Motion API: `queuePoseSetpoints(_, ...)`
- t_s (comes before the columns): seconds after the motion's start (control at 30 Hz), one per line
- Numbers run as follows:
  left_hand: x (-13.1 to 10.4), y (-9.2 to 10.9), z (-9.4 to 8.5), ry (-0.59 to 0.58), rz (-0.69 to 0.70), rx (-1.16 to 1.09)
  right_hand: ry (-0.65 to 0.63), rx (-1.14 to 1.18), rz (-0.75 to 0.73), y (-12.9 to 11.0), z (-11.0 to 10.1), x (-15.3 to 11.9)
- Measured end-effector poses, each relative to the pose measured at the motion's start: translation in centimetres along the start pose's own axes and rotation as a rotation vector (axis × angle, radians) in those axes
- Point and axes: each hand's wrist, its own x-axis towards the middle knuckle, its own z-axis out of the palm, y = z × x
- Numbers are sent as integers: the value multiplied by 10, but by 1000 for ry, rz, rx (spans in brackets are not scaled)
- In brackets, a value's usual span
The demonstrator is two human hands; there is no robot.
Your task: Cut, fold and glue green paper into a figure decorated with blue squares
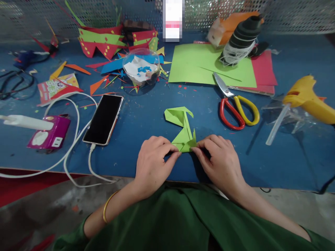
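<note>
A folded light-green paper figure (185, 129) lies on the blue table, its neck-like strip and pointed head-like fold directed away from me. My left hand (157, 164) pinches its lower left corner between thumb and fingers. At the lower right corner, my right hand (218, 158) pinches the paper the same way. A thin green point sticks up beside the right fingertips. Red-and-yellow-handled scissors (231, 101) rest to the right, beyond my right hand and apart from it.
Left of my hands lies a phone (104, 119) on a white cable, near a purple power socket (49, 132). Farther back are a tub (141, 66) among paper scraps, green sheets (193, 66) and a wrapped black bottle-like object (240, 40). A yellow glue gun (300, 92) sits right.
</note>
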Motion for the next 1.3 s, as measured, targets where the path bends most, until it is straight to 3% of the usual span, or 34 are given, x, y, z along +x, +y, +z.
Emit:
queuePoseSetpoints(0.8, 3, 9, 4, -8, -48, 65, 19, -81, 40, -3, 0, 1)
queuePoseSetpoints(1.3, 1, 6, 6, 14, 8, 142, 6, -114, 59, -4, 3, 0)
